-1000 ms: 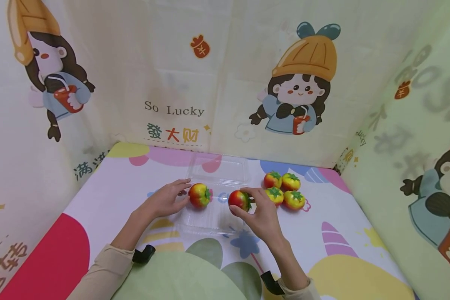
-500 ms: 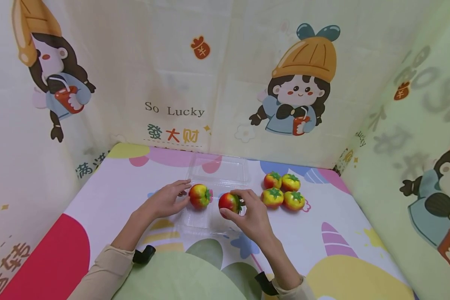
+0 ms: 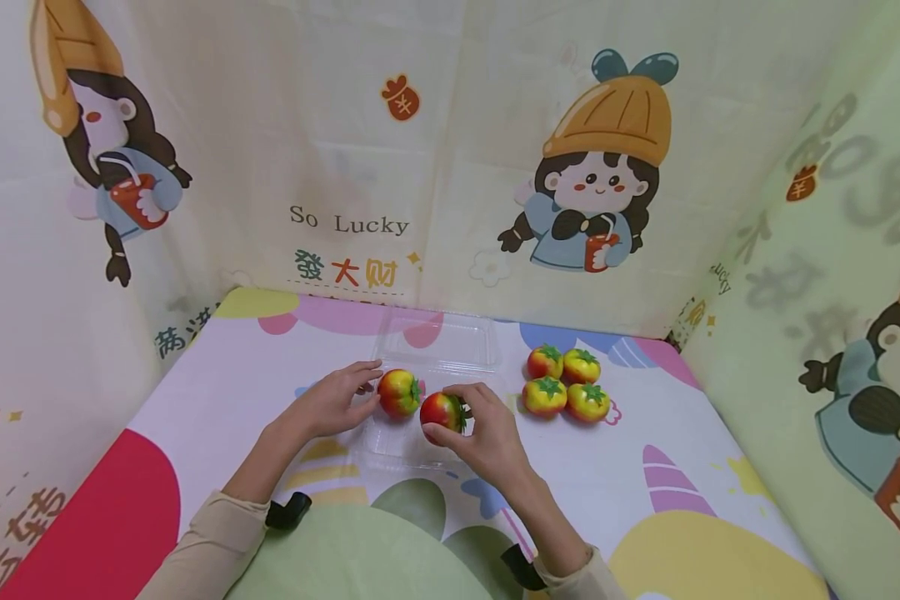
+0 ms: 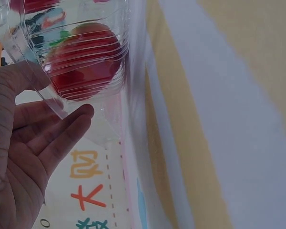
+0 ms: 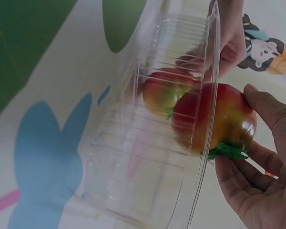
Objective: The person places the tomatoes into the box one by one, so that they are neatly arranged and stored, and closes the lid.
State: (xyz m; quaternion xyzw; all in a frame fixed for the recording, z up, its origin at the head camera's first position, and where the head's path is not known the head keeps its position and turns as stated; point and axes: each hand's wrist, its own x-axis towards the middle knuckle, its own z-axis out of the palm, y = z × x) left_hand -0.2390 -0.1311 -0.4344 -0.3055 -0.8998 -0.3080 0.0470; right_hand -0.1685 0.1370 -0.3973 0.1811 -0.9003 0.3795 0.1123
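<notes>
In the head view my right hand (image 3: 487, 437) holds a glossy red-and-yellow toy tomato (image 3: 442, 417), its green leafy top facing right. The right wrist view shows this tomato (image 5: 214, 119) between thumb and fingers, at the rim of a clear plastic container (image 5: 152, 143). Another toy tomato (image 3: 399, 393) lies in the container's left part. My left hand (image 3: 333, 404) is at the container's left side; in the left wrist view thumb and fingers pinch the container's rim (image 4: 55, 107). Ribbed plastic partly veils the tomato inside (image 4: 86, 62).
The container's clear lid (image 3: 438, 342) lies folded back behind it. To the right, several more toy tomatoes (image 3: 545, 396) stand close together on the patterned tablecloth (image 3: 600, 475). Printed cloth walls (image 3: 450, 167) enclose the table at the back and sides.
My right hand has carried its tomato leftward and slightly toward me, over the container and closer to the tomato inside. The left hand has stayed in place.
</notes>
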